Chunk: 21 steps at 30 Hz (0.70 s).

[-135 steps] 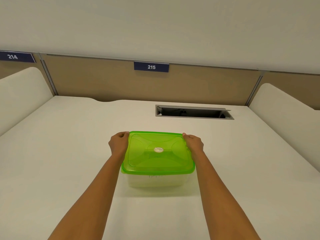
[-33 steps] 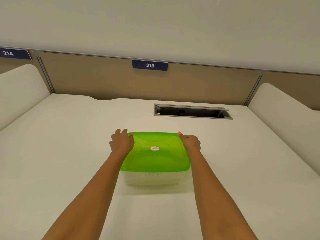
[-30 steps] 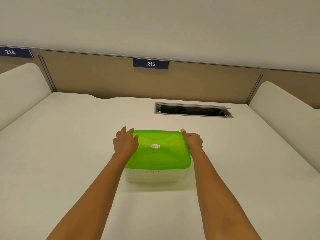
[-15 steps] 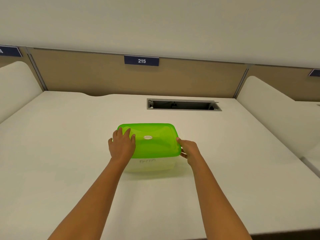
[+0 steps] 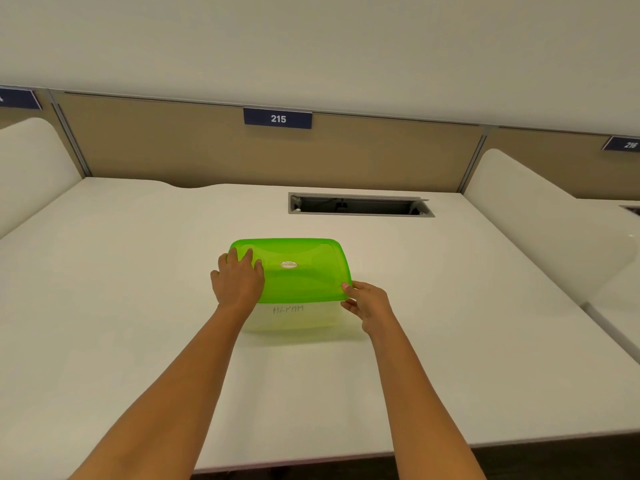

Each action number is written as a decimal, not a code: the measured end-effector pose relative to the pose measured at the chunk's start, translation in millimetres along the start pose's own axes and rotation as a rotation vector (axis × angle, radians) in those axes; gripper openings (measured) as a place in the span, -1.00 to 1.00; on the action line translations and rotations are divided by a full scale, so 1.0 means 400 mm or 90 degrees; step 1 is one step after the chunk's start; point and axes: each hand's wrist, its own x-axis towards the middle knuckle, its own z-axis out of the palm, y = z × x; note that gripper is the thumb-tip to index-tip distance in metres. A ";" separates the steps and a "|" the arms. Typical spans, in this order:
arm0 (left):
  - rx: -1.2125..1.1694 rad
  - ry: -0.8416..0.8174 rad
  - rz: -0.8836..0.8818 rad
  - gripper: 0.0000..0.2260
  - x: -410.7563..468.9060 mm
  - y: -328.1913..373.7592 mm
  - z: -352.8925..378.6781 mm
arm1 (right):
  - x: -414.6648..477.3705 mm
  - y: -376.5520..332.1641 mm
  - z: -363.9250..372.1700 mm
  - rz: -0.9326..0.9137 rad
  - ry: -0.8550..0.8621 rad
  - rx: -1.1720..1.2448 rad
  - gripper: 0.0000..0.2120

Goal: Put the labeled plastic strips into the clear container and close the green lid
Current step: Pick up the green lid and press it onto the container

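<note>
green lid point(image 5: 304, 271) sits on clear container point(image 5: 294, 315), mid-bench | my left hand point(image 5: 238, 280) spread flat on lid's left side | my right hand point(image 5: 369, 304) pinches lid's near-right corner | cable slot point(image 5: 360, 205) behind, well apart | white bench point(image 5: 104, 306) open all round

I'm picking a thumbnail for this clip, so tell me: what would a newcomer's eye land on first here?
The bright green lid at mid-desk, sitting on a clear container with handwriting on its front wall. Next, the two bare arms reaching in: the left hand lies flat on the lid's left side, and the right hand pinches its near right corner. Behind, a dark blue sign reading 215 stands out on the tan partition.
</note>
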 end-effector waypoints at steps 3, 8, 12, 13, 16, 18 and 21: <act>-0.054 0.007 -0.003 -0.61 0.004 -0.004 -0.008 | 0.006 -0.007 0.006 0.008 0.007 -0.012 -0.65; -0.286 0.073 -0.166 -0.61 -0.017 -0.045 -0.022 | -0.003 -0.015 0.004 0.018 -0.014 0.024 -0.65; -0.280 0.018 -0.264 -0.52 -0.034 -0.069 -0.017 | -0.014 -0.016 -0.001 0.021 -0.024 0.048 -0.64; -0.281 0.012 -0.272 -0.51 -0.035 -0.071 -0.017 | -0.015 -0.015 -0.001 0.022 -0.025 0.052 -0.64; -0.316 0.011 -0.294 -0.52 -0.037 -0.073 -0.016 | -0.015 -0.014 -0.001 0.031 -0.029 0.064 -0.64; -0.332 0.009 -0.299 -0.53 -0.038 -0.072 -0.016 | -0.012 -0.013 -0.001 0.036 -0.030 0.067 -0.63; -0.356 0.012 -0.309 -0.55 -0.037 -0.073 -0.016 | -0.011 -0.014 -0.001 0.037 -0.032 0.061 -0.64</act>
